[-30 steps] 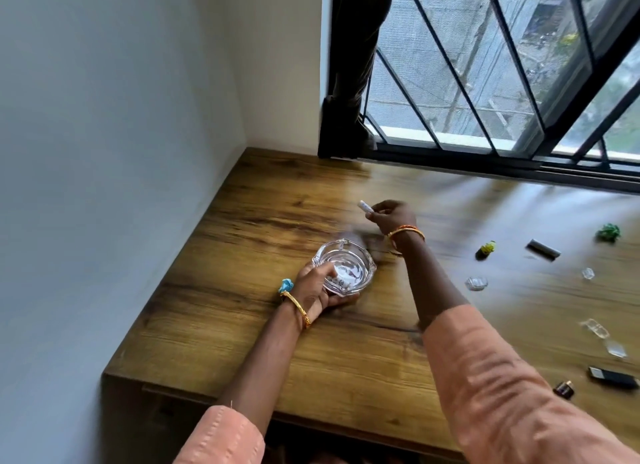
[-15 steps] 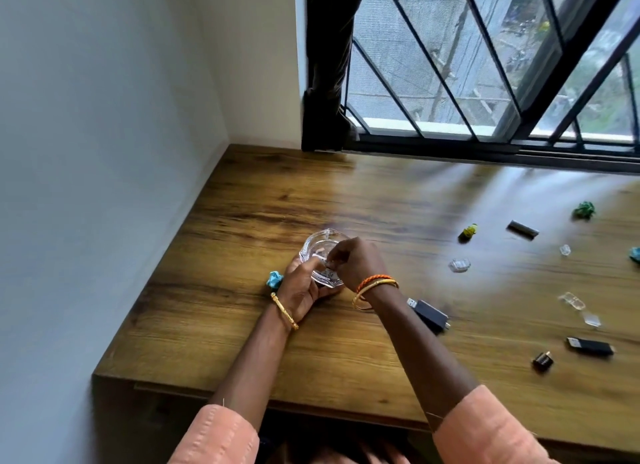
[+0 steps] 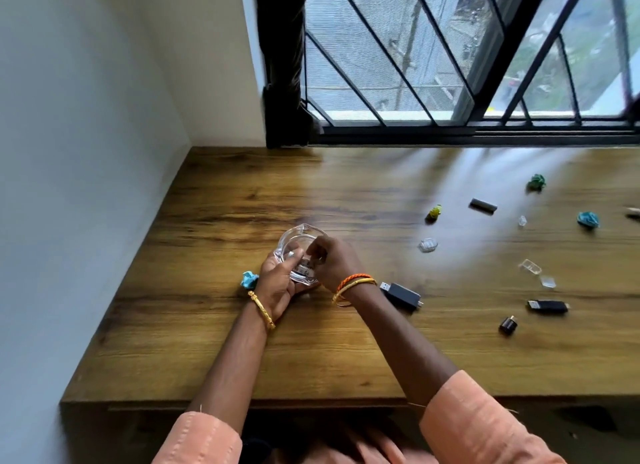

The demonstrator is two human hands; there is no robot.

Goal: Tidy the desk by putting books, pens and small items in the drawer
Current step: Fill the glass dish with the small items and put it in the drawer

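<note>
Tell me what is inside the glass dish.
The glass dish holds a small pale item near its bottom, too blurred to name. The right hand reaches in and covers part of the inside; the left hand grips the rim.

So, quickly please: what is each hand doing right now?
Left hand: holds the glass ashtray.
Right hand: fingers curled over the ashtray; whether it pinches something cannot be told.

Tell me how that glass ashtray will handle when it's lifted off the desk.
The glass ashtray looks thick-walled, so probably heavy for its size and rigid. Its smooth clear surface may be slippery; the left hand cupping its side seems sensible. Being glass, it would likely chip or break if dropped on the wooden desk.
</note>
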